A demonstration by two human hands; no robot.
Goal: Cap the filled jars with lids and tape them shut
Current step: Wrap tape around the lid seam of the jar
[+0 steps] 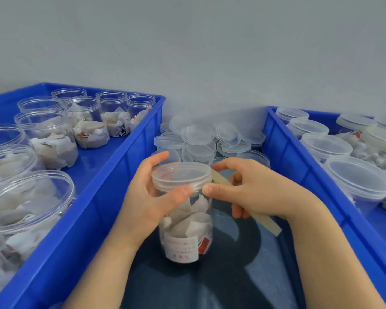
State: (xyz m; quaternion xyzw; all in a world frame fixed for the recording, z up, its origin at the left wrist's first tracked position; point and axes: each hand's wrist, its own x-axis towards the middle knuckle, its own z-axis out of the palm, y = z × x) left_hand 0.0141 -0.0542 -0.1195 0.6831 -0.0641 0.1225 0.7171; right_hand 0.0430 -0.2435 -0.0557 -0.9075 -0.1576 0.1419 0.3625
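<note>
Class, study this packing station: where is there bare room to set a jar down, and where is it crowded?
Bare: the left bin's blue floor between its open jars and its right wall; the dark surface between the forearms, before the held jar. Crowded: the lid pile between the bins; the right bin, packed with capped jars.

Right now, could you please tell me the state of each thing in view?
held jar: filled, capped, upright.
lid: on the held jar.
tape strip: one end at the lid, rest loose.
left hand: grips the held jar.
right hand: pinches the tape strip.
left-bin jars: uncapped, sachets inside.
right-bin jars: capped.
loose lids: piled, unused.
</note>
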